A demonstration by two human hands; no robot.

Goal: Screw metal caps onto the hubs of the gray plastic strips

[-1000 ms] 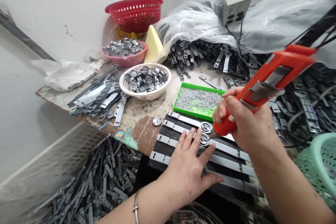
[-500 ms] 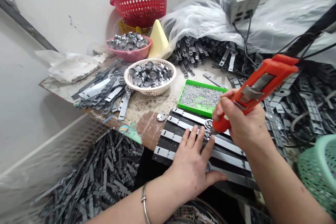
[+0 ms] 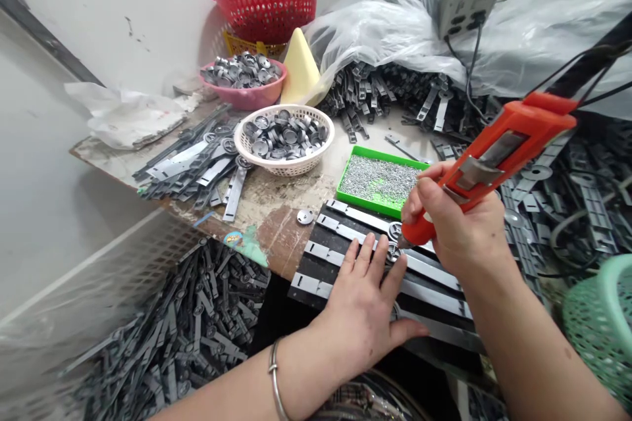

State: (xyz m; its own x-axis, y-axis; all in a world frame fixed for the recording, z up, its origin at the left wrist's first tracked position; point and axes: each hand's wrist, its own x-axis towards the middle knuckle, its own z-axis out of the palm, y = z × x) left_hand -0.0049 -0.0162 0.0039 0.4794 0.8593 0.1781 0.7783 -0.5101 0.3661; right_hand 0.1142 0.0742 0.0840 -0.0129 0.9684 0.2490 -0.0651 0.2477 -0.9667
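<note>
My right hand [image 3: 461, 223] is wrapped round an orange electric screwdriver [image 3: 494, 158], tilted with its tip down at a round hub [image 3: 394, 252] on a grey plastic strip. My left hand [image 3: 363, 302] lies flat with fingers spread, across several long grey strips [image 3: 316, 284] laid side by side on a black board [image 3: 309, 266]. Its fingertips rest close to the hub under the screwdriver tip. Part of the strips is hidden beneath this hand. Just behind the board is a green tray [image 3: 345, 196] of small silvery screws [image 3: 380, 177].
A cream basket [image 3: 284, 168] and a pink bowl [image 3: 247, 97] hold round grey caps. Loose strips [image 3: 197, 168] lie at the left, with more heaped under plastic sheeting [image 3: 380, 26]. A single cap [image 3: 305, 216] sits by the board. At the right stands a mint-green basket [image 3: 592, 309].
The screwdriver tip has stayed at the same hub, and both hands keep their places on the work. The whole view has shifted slightly.
</note>
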